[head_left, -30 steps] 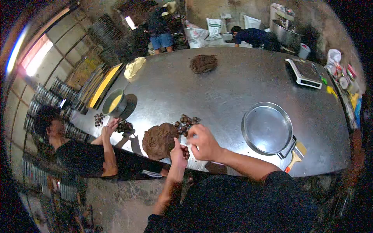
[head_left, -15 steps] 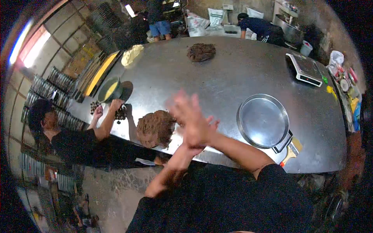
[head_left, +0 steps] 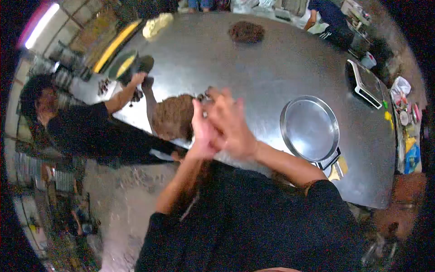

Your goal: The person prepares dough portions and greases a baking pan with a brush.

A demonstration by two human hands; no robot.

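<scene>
My left hand [head_left: 205, 131] and my right hand [head_left: 235, 129] meet palm to palm over the table's near edge. The fingers of both are stretched out and the right ones are blurred. Whether something lies between the palms I cannot tell. Just left of them sits a large lump of brown dough [head_left: 172, 115], partly behind my left hand. Small dark dough balls [head_left: 202, 97] show close by my fingertips. To the right, a round metal pan [head_left: 310, 127] stands on the steel table [head_left: 272, 63].
At left a co-worker's hand [head_left: 137, 80] is by a bowl [head_left: 122, 68] with yellow contents, near more dark balls [head_left: 104, 86]. A darker lump [head_left: 246, 32] and pale dough [head_left: 157, 26] lie at the back. A brush [head_left: 339, 169] and a scale [head_left: 366, 85] are at right.
My left hand has come up beside the right, its fingers now pointing upward. The view has tilted down. The co-worker's nearer hand stays by the bowl; the other no longer shows clearly.
</scene>
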